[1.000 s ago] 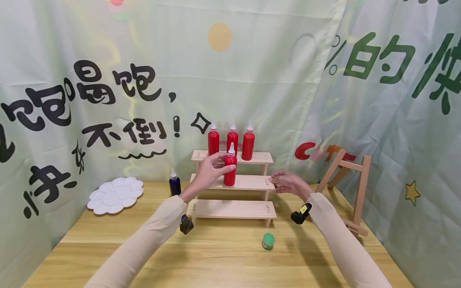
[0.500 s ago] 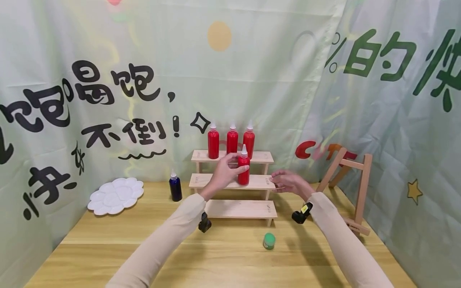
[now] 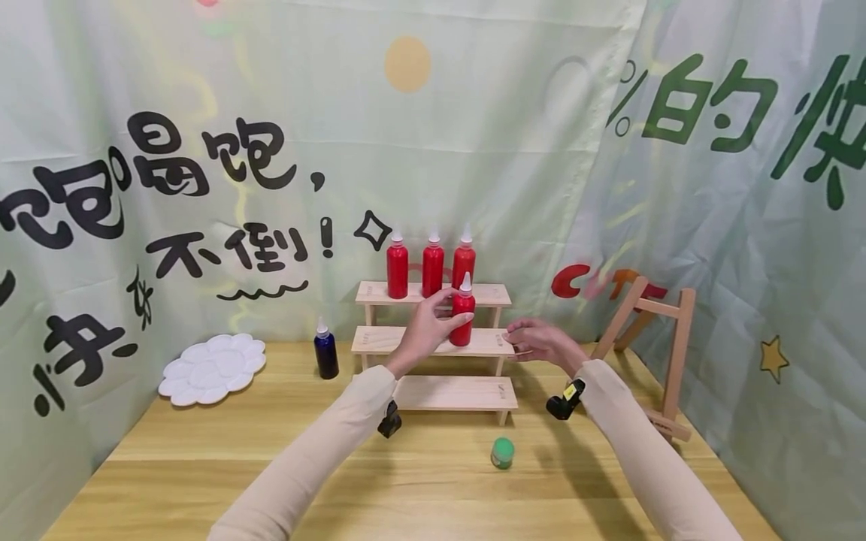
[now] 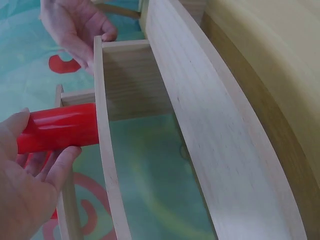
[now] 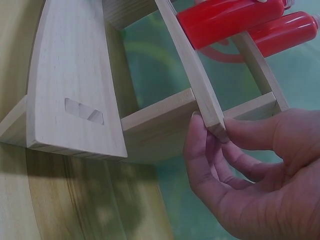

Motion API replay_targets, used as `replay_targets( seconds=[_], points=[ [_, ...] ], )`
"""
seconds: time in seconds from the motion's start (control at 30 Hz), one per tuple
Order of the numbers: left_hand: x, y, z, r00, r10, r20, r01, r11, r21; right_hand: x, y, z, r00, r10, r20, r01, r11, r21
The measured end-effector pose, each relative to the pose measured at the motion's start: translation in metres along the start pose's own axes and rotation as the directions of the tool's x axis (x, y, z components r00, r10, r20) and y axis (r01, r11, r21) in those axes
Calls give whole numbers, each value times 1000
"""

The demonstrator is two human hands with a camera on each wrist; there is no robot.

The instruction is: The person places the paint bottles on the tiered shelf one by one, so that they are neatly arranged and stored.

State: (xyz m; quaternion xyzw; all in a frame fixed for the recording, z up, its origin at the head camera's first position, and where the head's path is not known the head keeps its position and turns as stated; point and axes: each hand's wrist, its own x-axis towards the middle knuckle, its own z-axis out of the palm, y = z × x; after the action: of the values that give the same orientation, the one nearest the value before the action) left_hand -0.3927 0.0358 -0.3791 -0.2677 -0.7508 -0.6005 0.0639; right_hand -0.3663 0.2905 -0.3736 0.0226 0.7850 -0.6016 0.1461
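Note:
In the head view my left hand grips a red squeeze bottle with a white pointed cap. The bottle stands upright on the middle step of a three-step wooden display rack. From the left wrist view, thumb and fingers wrap the bottle's sides, and its base meets the step board. My right hand is at the right end of that same step. In the right wrist view its thumb and fingers pinch the corner of the board. Several red bottles in all are visible, including one on the top step.
A dark blue bottle stands left of the rack, beside a white flower-shaped palette farther left. A small green-lidded jar sits in front on the table. At the right is a wooden easel. Printed cloth hangs behind.
My left hand has moved right along the middle step with the red bottle, which now stands nearer the step's right end. The right hand has stayed on the board's corner.

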Motion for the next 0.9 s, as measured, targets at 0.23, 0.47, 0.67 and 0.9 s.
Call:
replay_targets(
  seconds=[0.23, 0.47, 0.67, 0.9],
  points=[
    [-2, 2, 1, 1000, -6, -2, 6, 1000, 11, 1, 2, 1, 1000, 6, -2, -6, 1000, 1],
    [-5, 4, 0, 1000, -10, 9, 9, 1000, 20, 3, 3, 4, 1000, 9, -28, -9, 1000, 1],
    [-7, 4, -1, 999, -29, -27, 29, 999, 20, 4, 4, 7, 1000, 16, -13, -16, 1000, 3],
    [-14, 11, -1, 998, -54, -22, 54, 999, 3, 3, 2, 5, 999, 20, -35, -20, 1000, -11]
  ],
)
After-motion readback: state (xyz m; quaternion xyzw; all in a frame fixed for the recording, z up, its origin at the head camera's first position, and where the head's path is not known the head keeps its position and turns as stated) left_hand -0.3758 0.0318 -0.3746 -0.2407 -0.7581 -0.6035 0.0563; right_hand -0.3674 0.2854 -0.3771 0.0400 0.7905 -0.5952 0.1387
